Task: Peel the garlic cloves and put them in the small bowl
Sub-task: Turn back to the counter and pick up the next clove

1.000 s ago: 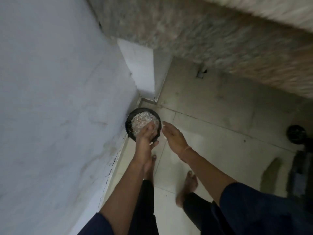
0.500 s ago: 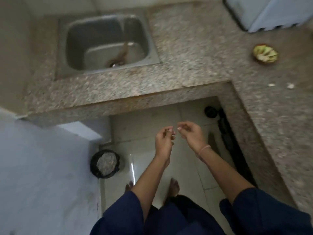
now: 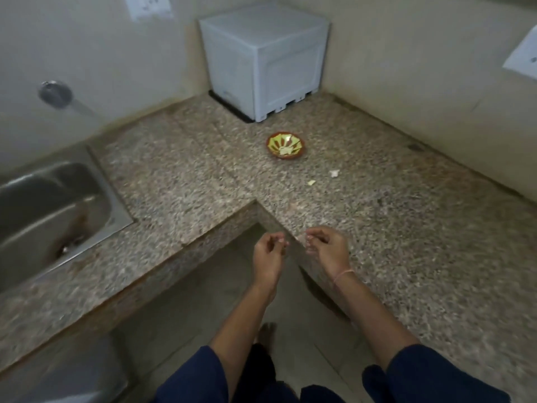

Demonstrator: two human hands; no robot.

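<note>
A speckled granite worktop [image 3: 406,228] wraps an L-shaped kitchen corner, carrying one steel sink [image 3: 43,205] at the left and one white boxy appliance [image 3: 261,56] against the back wall. A person in dark blue sleeves stands in the angle of the L with two bare hands raised over its inner edge. The left hand [image 3: 267,254] and the right hand [image 3: 329,250] are near each other but apart. The fingers [image 3: 279,238] of each are curled, with the tips drawn towards the thumb. Whether anything as slight as a fleck of skin is pinched there cannot be told, because the frame is soft with motion. The one small bowl [image 3: 287,155], painted in green, yellow and red, sits well ahead of the hands and in front of the appliance. It holds the pale peeled garlic cloves [image 3: 285,150], perhaps three or four, though they blur together. Two pale bits lie on the stone to the right of the bowl, one [image 3: 334,173] farther out and one [image 3: 311,182] nearer the hands. They could be cloves awaiting peeling or cast-off skin. On that showing the job looks well advanced, with peeled garlic already in the bowl and at most those two bits left to deal with.
</note>
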